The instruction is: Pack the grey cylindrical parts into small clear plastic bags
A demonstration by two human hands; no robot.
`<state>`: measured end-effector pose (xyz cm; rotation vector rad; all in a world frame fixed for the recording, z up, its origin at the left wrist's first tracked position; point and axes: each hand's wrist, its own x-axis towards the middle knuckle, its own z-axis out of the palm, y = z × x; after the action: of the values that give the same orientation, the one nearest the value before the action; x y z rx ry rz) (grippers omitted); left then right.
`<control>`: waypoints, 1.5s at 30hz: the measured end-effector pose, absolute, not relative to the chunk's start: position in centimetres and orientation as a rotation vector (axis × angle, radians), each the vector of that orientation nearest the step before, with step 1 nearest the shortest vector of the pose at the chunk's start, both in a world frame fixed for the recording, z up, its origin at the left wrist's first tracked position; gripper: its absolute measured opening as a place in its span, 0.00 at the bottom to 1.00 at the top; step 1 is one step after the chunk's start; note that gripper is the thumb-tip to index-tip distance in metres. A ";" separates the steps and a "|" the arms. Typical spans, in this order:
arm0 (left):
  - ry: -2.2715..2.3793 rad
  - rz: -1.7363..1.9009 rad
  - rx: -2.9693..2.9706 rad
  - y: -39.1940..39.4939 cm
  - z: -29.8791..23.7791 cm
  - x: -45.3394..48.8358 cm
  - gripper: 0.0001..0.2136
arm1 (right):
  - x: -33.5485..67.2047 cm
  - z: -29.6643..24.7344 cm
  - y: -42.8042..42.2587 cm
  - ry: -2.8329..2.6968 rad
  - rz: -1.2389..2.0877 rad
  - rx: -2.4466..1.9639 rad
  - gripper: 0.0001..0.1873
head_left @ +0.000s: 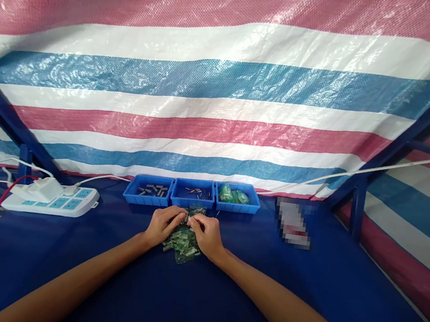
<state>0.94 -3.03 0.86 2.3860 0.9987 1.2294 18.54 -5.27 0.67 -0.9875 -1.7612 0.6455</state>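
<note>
Both of my hands meet over a pile of small clear-green plastic packets [183, 242] on the blue table. Slim, silvery pieces show through the plastic. My left hand [162, 225] is closed, thumb against forefinger, at the pile's upper left. Facing it, my right hand [207, 235] is closed in a similar pinch, its fingertips almost touching the left ones. What lies between the fingertips is small and mostly covered by them. A bit of clear plastic with dark contents [197, 210] sticks out just behind the fingers.
Behind my hands stand three blue bins: one with short metal cylinders [153, 190], one with thin metal pins [195, 192], one with green plastic packets [234, 195]. A power strip [51, 200] with cables lies left; a pixelated flat object [293, 224] lies right. Striped sheeting [218, 77] hangs behind.
</note>
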 end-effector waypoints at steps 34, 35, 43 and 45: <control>1.005 1.355 2.465 -2.5 0.1 0.8 0.10 | 18.5 0.5 -5.2 -1.744 0.681 -1.002 0.16; 1.028 1.358 2.450 -2.5 0.0 0.8 0.10 | 18.5 0.5 -5.2 -1.743 0.680 -1.000 0.16; 1.042 1.327 2.446 -2.3 -0.5 0.7 0.11 | 18.5 0.5 -5.0 -1.760 0.743 -0.989 0.12; 1.020 1.335 2.446 -2.3 -0.5 0.7 0.11 | 18.4 0.5 -5.0 -1.760 0.747 -0.985 0.12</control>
<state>0.67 -2.29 -0.47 2.4457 1.0203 1.3345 18.44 -5.00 0.50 -0.9845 -1.7599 0.7471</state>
